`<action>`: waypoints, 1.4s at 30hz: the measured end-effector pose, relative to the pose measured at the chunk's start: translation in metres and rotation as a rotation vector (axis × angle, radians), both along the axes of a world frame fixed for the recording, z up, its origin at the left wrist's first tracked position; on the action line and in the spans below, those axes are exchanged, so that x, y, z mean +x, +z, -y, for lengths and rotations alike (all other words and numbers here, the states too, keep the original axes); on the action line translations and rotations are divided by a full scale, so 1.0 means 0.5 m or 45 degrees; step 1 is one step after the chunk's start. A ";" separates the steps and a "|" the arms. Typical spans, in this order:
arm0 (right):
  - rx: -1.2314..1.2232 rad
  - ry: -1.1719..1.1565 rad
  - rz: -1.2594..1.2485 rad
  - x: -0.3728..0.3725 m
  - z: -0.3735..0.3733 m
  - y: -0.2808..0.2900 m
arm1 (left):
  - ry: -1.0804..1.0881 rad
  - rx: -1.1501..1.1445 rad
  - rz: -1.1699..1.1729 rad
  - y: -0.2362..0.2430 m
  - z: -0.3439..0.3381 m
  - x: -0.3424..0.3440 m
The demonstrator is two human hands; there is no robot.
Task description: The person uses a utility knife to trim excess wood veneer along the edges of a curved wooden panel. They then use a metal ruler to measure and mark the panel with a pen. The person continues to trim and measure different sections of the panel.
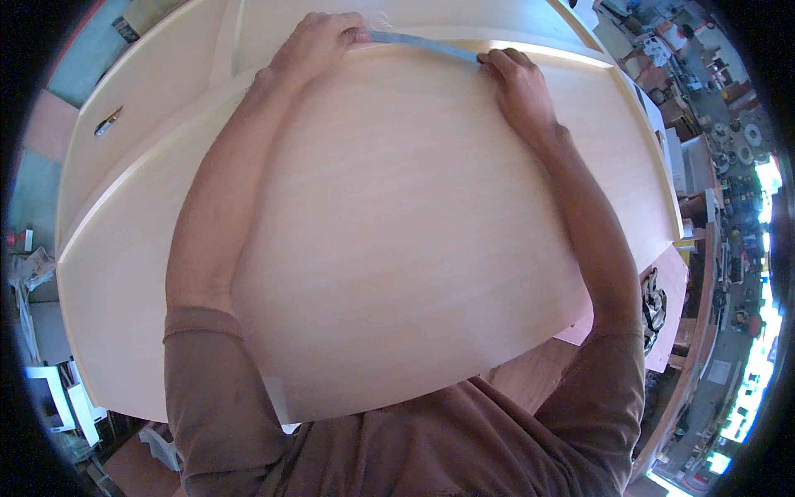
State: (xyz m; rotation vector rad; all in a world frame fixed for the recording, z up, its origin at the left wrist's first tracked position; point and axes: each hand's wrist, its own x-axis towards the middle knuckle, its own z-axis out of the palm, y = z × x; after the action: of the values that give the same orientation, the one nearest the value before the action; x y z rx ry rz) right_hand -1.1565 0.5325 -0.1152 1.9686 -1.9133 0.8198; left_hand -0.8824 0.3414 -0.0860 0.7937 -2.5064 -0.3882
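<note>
Both my arms stretch forward over a large pale wooden panel (406, 207) to a narrow grey-blue strip (424, 43). The strip runs along a raised pale wooden edging (551, 51) on the far part of the panel. My left hand (315, 43) has its fingers closed on the strip's left end. At the strip's right end, my right hand (522, 85) pinches it. The strip looks stretched between the two hands; its exact material cannot be made out. Thin pale threads or shavings (379, 18) show beside my left fingers.
A small cutter-like tool (108, 122) lies on the panel at the far left. Raised wooden strips (157, 151) cross the panel's surface. Dark crumpled cloth (653, 311) rests on a pinkish board (677, 298) at the right. Beyond stand shelves and cluttered workshop items.
</note>
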 end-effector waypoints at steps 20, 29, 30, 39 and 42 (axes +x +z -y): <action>0.014 -0.058 0.056 -0.050 -0.067 0.013 | -0.175 -0.191 -0.062 -0.019 -0.004 -0.079; -0.052 -0.027 -0.029 -0.095 -0.009 -0.001 | -0.064 -0.152 -0.061 -0.014 -0.001 -0.102; -0.059 -0.032 -0.008 -0.100 0.001 -0.002 | -0.060 -0.149 -0.078 -0.016 0.003 -0.103; -0.185 0.017 0.066 -0.089 0.002 0.005 | -0.010 -0.051 -0.300 -0.023 0.001 -0.096; -0.160 0.068 0.081 -0.069 -0.032 0.012 | -0.039 0.091 -0.105 -0.017 -0.004 -0.069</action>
State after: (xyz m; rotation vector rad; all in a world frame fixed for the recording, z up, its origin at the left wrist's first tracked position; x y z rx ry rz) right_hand -1.1908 0.5486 -0.1090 1.9480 -1.8030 1.0029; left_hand -0.9167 0.3437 -0.0943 0.7519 -2.4418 -0.5132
